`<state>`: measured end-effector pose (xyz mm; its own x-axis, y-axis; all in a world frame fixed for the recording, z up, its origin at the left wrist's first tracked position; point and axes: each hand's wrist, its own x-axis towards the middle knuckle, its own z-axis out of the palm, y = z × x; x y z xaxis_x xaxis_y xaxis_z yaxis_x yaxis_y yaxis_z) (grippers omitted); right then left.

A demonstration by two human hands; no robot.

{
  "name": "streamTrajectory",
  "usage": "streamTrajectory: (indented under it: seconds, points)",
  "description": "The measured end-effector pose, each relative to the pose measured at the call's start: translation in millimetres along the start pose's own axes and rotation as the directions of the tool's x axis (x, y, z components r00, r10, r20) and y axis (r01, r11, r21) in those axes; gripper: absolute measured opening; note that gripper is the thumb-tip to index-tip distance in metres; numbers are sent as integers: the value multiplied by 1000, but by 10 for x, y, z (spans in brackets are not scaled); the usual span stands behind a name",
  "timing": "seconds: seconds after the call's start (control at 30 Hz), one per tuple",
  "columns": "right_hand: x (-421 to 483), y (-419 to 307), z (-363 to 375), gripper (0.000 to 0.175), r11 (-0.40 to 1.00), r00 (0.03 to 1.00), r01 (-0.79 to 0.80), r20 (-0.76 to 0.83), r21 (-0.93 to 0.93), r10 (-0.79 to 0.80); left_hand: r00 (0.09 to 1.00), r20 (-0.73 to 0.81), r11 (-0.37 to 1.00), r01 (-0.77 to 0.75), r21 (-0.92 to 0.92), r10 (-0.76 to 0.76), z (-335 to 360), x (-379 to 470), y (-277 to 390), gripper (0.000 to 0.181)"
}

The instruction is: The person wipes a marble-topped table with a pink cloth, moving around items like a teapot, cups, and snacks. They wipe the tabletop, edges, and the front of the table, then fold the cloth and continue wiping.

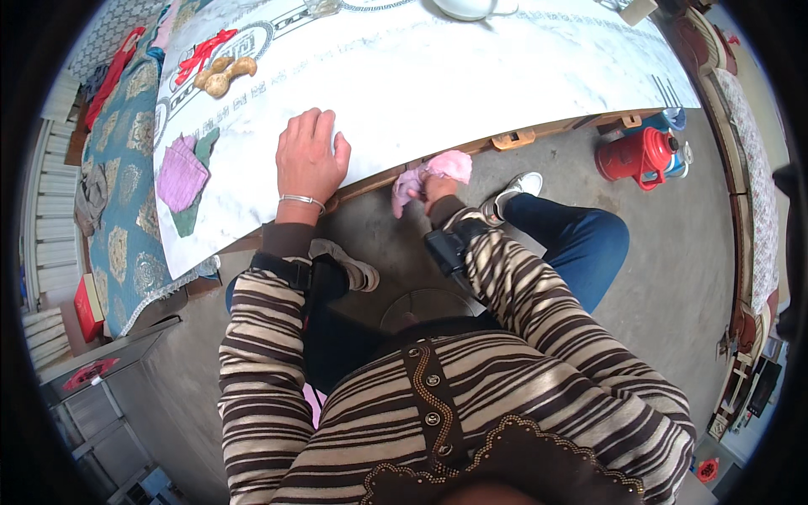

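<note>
My left hand [310,154] lies palm down near the front edge of the table covered in a white marble-print cloth [379,113], holding nothing. Just below the table edge, my right hand [437,189] grips a pink and lilac cloth [442,169]. To the left of my left hand, a folded purple cloth [182,173] rests on a green cloth [203,151]. Farther back on the left sit several brown potato-like tubers or roots [218,83] beside a red ribbon [205,52].
A white vessel with a handle [466,7] and a clear glass [322,6] stand at the back. A wooden latch-like piece [512,140] juts from the table's edge. A red thermos flask [631,158] stands on the floor at right. A patterned sofa [748,189] lies beyond.
</note>
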<state>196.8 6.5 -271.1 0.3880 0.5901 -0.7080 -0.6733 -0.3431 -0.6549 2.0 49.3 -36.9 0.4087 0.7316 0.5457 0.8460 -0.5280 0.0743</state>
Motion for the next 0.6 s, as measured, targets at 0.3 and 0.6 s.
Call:
streamTrajectory:
  seconds: [0.3,0.6]
  points:
    - [568,-493,-735,30,984,996,-20,76,-178,34,1000,-10,999,2,-45,-2,2,-25,-41,33]
    - [81,347,48,26,645,910,413,276,-642,-308,1000,-19,997,13,-77,-15,-62,-4,-18,34]
